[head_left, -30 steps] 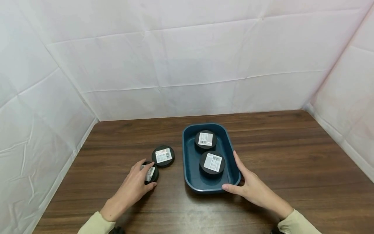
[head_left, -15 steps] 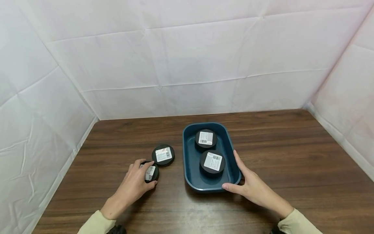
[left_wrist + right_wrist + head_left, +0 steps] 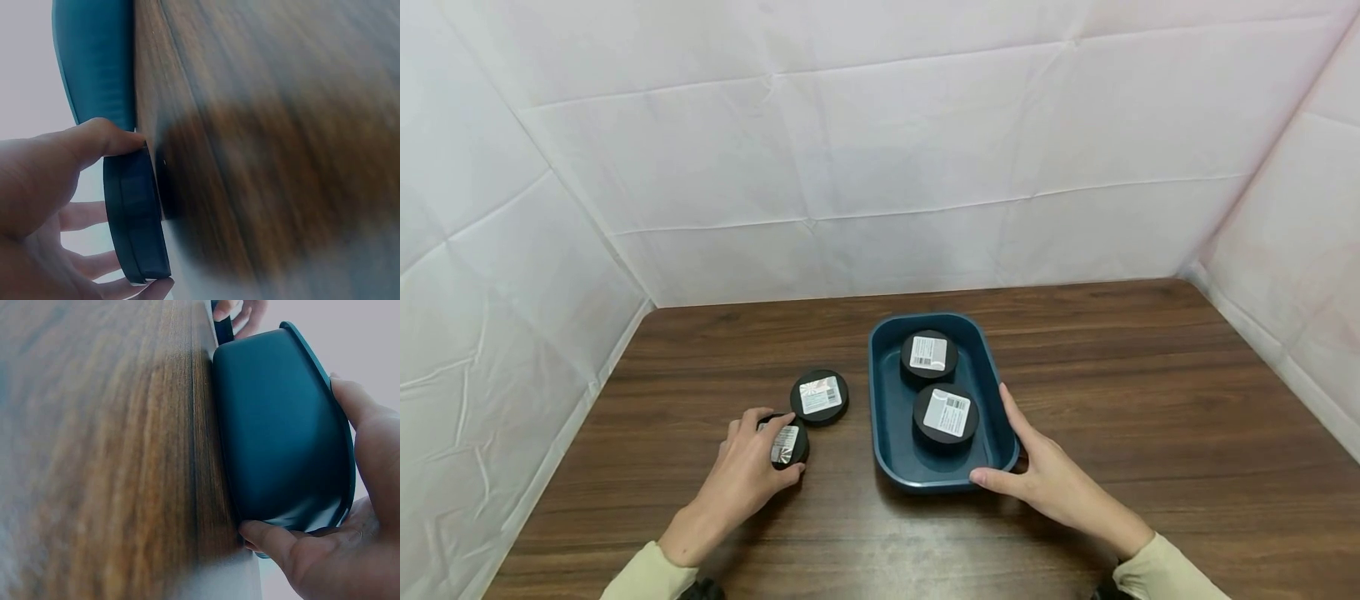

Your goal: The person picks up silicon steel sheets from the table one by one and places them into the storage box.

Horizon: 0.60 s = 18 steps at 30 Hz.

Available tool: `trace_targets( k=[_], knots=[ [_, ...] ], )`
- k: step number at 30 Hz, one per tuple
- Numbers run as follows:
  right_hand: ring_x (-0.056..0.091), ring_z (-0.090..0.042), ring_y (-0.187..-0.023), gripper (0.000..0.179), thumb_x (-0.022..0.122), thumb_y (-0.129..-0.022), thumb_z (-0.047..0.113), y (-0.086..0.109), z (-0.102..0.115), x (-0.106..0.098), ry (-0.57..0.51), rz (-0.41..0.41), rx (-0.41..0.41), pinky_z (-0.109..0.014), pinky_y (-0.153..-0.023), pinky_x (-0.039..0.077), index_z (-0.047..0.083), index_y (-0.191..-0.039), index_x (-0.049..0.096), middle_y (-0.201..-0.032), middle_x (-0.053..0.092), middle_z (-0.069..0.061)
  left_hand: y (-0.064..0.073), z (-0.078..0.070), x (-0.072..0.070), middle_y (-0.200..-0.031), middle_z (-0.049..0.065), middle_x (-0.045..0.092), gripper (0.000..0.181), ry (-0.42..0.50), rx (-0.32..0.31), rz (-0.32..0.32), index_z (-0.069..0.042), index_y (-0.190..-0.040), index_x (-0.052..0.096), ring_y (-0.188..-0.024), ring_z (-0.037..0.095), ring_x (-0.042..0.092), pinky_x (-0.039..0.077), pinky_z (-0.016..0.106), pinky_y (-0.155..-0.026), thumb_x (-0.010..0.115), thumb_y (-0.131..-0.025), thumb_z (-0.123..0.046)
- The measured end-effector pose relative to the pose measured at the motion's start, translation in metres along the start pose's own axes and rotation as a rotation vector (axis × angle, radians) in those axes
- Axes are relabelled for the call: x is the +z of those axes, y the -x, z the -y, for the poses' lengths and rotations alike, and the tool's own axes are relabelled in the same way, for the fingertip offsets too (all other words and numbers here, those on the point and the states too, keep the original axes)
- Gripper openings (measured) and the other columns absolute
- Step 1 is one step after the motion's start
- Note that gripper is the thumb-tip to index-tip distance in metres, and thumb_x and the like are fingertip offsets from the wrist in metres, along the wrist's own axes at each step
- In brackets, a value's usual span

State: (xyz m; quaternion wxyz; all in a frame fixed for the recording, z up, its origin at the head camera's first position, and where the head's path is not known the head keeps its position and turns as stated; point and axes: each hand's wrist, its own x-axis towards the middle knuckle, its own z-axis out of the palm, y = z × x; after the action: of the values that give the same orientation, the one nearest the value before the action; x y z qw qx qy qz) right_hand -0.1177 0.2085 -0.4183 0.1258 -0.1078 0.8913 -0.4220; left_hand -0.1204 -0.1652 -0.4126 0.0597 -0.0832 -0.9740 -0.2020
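My left hand [image 3: 741, 467] has its thumb and fingers around the rim of a flat round black container [image 3: 785, 447] with a white label on top. In the left wrist view a seam runs along the side of this container [image 3: 132, 206], which stays low at the wood surface. A second black container [image 3: 820, 397] lies right beside it. My right hand [image 3: 1048, 479] holds the near right corner of a dark blue tray [image 3: 881, 417], thumb on the near wall and fingers along the right wall. Two more labelled black containers [image 3: 945, 417] sit inside, one behind the other.
A brown wooden table [image 3: 1150, 400] carries everything. White sheeting [image 3: 880, 167] walls it off at the back and on both sides. The tray stands a short way right of the two loose containers.
Almost nothing differs. Both hands keep their places on the container and the tray; the head view has shifted very slightly.
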Motion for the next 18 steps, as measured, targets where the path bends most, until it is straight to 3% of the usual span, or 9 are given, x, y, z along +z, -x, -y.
trace_targets(
  k=[11, 18],
  knots=[
    [0.061, -0.022, -0.107, 0.111, 0.075, -0.089, 0.045, 0.0, 0.001, 0.0, -0.008, 0.001, -0.002, -0.034, -0.087, 0.053, 0.035, -0.161, -0.009, -0.161, 0.03, -0.023, 0.001, -0.009, -0.003, -0.132, 0.024, 0.055, 0.06, 0.01, -0.003, -0.007, -0.006, -0.131, 0.065, -0.112, 0.042, 0.054, 0.049, 0.06, -0.089, 0.086, -0.076, -0.019],
    [0.057, -0.029, -0.123, 0.11, 0.075, -0.089, 0.046, 0.0, 0.0, 0.001, -0.002, -0.009, -0.007, -0.044, -0.097, 0.052, 0.034, -0.161, -0.008, -0.165, 0.023, -0.022, 0.001, -0.013, -0.003, -0.131, 0.024, 0.055, 0.059, 0.018, 0.001, -0.021, -0.005, -0.13, 0.065, -0.112, 0.042, 0.053, 0.049, 0.06, -0.088, 0.085, -0.077, -0.02]
  ],
)
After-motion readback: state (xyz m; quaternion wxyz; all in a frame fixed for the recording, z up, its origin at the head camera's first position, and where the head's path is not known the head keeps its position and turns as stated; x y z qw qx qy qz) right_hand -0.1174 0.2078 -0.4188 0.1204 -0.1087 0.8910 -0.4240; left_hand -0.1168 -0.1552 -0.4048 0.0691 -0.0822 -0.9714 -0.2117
